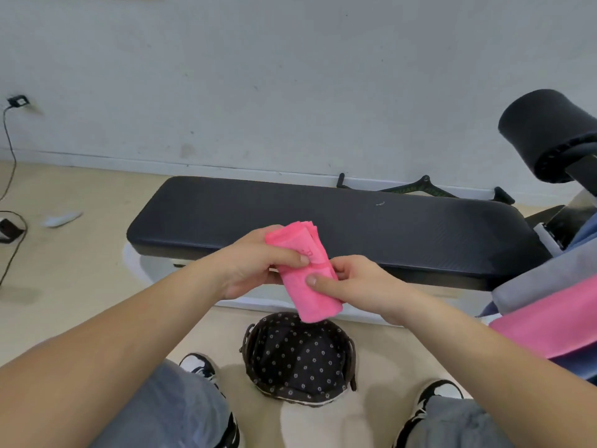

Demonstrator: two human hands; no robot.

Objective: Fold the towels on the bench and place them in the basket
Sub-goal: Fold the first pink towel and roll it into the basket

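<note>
A small pink towel [310, 286], folded into a narrow bundle, hangs in the air in front of the black padded bench [323, 218]. My left hand [258, 263] grips its upper part and my right hand [352, 286] pinches its middle from the right. Directly below the towel, on the floor between my feet, sits a round basket [300, 357] with a dark flower-print lining; nothing shows inside it. More towels lie piled at the right edge: a grey one [546, 279], a pink one [555, 324] and blue cloth beneath.
The bench stands along a white wall, with a black roller pad [546, 130] at its right end. Cables and a small black box [9, 231] lie on the beige floor at the left, beside a white object [61, 218]. My shoes flank the basket.
</note>
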